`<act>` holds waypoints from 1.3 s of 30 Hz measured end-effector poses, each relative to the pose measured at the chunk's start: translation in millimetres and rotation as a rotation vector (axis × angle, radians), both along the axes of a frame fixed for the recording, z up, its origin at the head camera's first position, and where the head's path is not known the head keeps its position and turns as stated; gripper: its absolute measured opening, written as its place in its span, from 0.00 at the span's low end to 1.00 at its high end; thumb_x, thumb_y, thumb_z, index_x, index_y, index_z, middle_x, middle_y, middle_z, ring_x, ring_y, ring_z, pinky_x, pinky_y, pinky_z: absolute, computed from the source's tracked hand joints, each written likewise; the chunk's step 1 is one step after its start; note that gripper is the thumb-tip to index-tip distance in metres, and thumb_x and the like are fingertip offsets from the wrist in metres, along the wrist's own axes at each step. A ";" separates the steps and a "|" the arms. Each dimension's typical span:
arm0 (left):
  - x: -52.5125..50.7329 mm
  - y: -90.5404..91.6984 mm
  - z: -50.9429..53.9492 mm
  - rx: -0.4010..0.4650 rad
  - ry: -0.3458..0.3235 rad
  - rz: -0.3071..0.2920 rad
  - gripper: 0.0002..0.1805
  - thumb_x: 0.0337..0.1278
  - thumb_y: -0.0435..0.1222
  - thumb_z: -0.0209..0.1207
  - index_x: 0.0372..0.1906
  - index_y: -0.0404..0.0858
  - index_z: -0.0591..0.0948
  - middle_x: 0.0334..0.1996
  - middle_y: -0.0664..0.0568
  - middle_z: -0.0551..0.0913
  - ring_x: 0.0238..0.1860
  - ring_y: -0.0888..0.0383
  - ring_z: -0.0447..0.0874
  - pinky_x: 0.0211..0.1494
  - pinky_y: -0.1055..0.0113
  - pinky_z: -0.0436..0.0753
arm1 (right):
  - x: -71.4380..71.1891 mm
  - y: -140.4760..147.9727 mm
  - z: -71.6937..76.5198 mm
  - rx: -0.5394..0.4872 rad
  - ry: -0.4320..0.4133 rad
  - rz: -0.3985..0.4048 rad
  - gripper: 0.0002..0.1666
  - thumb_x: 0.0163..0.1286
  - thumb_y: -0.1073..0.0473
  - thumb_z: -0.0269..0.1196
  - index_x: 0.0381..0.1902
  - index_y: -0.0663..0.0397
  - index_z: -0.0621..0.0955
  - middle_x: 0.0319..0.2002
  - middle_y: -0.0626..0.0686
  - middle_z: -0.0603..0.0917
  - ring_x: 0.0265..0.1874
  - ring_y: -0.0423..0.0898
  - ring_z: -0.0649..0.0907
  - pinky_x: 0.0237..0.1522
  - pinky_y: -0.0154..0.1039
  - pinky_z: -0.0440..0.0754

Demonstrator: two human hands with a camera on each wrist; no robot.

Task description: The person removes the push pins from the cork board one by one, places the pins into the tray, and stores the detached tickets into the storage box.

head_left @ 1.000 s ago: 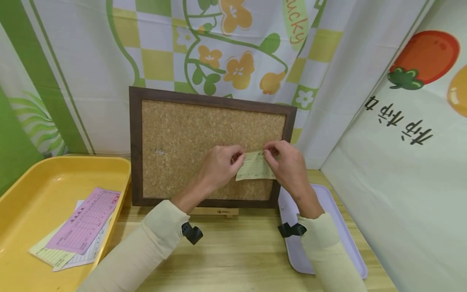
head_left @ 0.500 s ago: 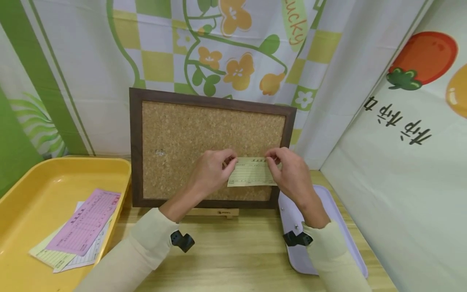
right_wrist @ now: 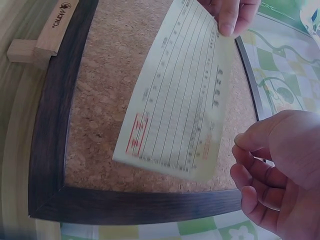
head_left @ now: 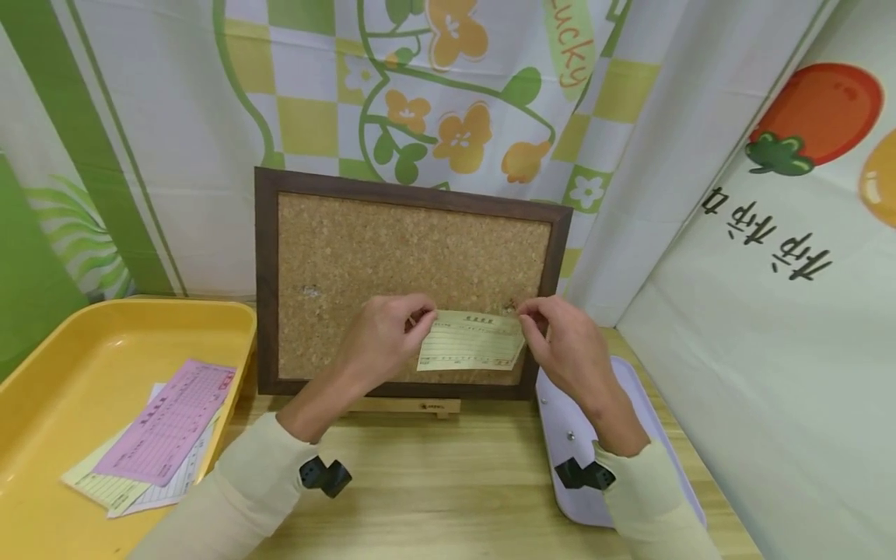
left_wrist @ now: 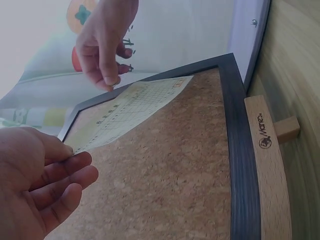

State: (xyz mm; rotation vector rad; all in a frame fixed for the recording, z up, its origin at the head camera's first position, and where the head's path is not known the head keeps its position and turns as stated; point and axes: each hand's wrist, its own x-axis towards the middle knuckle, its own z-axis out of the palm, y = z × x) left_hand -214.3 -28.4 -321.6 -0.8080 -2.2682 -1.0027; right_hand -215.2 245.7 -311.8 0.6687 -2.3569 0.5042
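Observation:
A pale yellow printed slip [head_left: 470,341] is in front of the lower right of a dark-framed corkboard [head_left: 364,249]. My left hand [head_left: 381,334] pinches the slip's upper left corner between thumb and index finger. Beyond the slip's upper right corner is my right hand [head_left: 570,338], its thumb and index finger brought together. In the right wrist view, a gap separates the right hand [right_wrist: 280,175] from the slip [right_wrist: 175,95]. Whether some small thing sits between those fingertips is too unclear to see. The slip's right part tilts away from the cork.
At left stands a yellow tray [head_left: 42,350] with a pink slip [head_left: 171,420] over paler ones. A lilac tray [head_left: 668,443] at right holds small metallic pieces [head_left: 570,435]. Silvery marks [head_left: 311,292] show on the cork. A wooden stand [head_left: 402,405] supports the board.
The slip has shifted left and down with my left hand. My right hand has moved slightly right and down, away from the slip, uncovering its right end and a dark spot on the cork.

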 end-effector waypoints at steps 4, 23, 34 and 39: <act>3.7 -6.5 0.6 -0.003 0.002 0.010 0.08 0.73 0.32 0.59 0.40 0.38 0.88 0.29 0.53 0.87 0.19 0.67 0.74 0.23 0.67 0.75 | 3.2 5.2 -3.4 0.004 0.008 -0.005 0.04 0.68 0.68 0.67 0.39 0.57 0.87 0.32 0.50 0.84 0.31 0.45 0.82 0.32 0.44 0.78; 23.0 -56.7 -5.5 -0.060 -0.031 0.091 0.05 0.70 0.31 0.62 0.38 0.38 0.88 0.27 0.54 0.86 0.20 0.65 0.74 0.24 0.66 0.76 | 18.0 35.5 -22.0 0.006 -0.047 -0.065 0.05 0.65 0.67 0.69 0.37 0.52 0.88 0.32 0.46 0.86 0.29 0.44 0.84 0.29 0.43 0.79; 37.8 -95.1 -3.5 -0.112 -0.040 0.197 0.05 0.68 0.31 0.64 0.41 0.37 0.89 0.30 0.51 0.88 0.25 0.60 0.83 0.28 0.61 0.80 | 22.5 49.4 -30.0 -0.007 -0.064 -0.075 0.06 0.64 0.68 0.70 0.38 0.52 0.88 0.32 0.46 0.86 0.28 0.46 0.84 0.30 0.44 0.80; 46.2 -113.6 -1.0 -0.118 -0.068 0.264 0.05 0.68 0.32 0.64 0.42 0.37 0.89 0.31 0.51 0.88 0.24 0.59 0.80 0.27 0.62 0.78 | 25.1 57.8 -32.9 0.006 -0.066 -0.096 0.07 0.64 0.69 0.70 0.37 0.51 0.88 0.33 0.45 0.86 0.29 0.44 0.84 0.30 0.43 0.80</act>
